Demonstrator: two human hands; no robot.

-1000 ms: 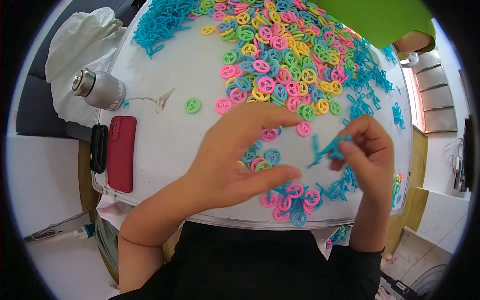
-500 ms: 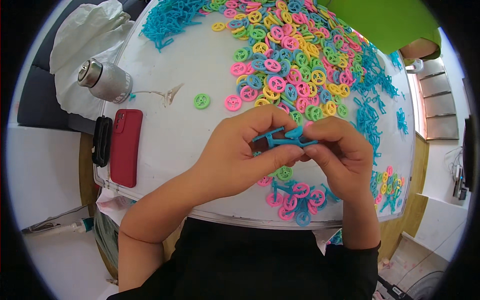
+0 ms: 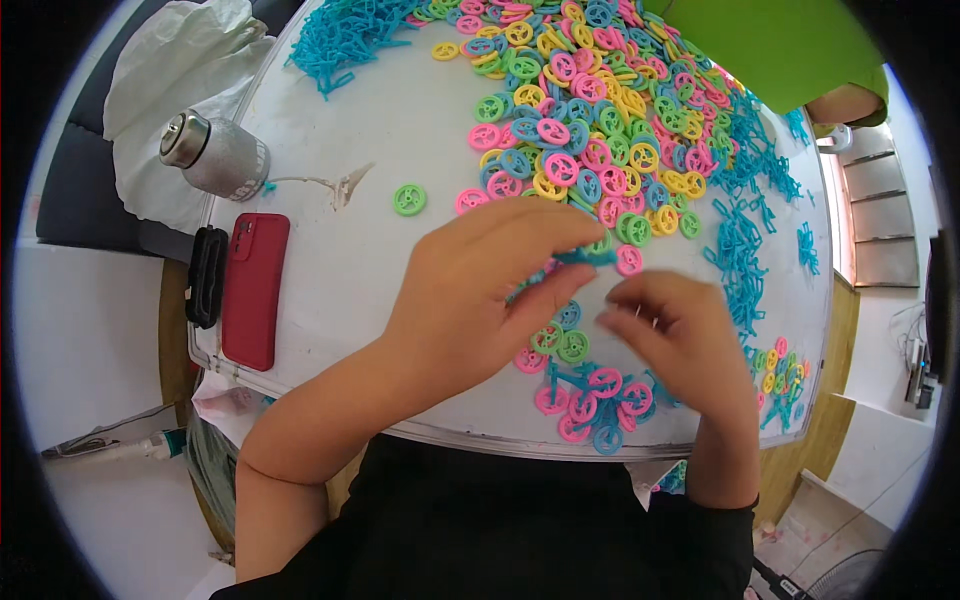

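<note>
At the far left I see a crumpled white cloth (image 3: 170, 90) hanging over the table's (image 3: 330, 280) edge, with a silver can (image 3: 212, 155) lying on its side against it. Just below, a black case (image 3: 206, 277) and a red phone (image 3: 254, 290) sit side by side, hard against the left rim, the case partly over it. To their right I have a bare white stretch of tabletop with only one stray green ring (image 3: 409, 199) on it; that is the widest free room I can see.

My left hand (image 3: 480, 290) reaches across the middle, fingers curled, thumb and fingertips pinched on a small blue plastic piece (image 3: 588, 256) held just above the table. My right hand (image 3: 680, 345) is just beside it, fingers bent loosely inward; it is blurred and I cannot tell whether it grips anything.

Under both hands, close to the near rim, lies a small cluster of pink, green and blue rings (image 3: 590, 390). Beyond the hands the big heap of mixed coloured rings (image 3: 590, 110) fills the top. Blue stick pieces (image 3: 745, 230) trail down the right edge, where a person in a green top (image 3: 790, 50) stands.
</note>
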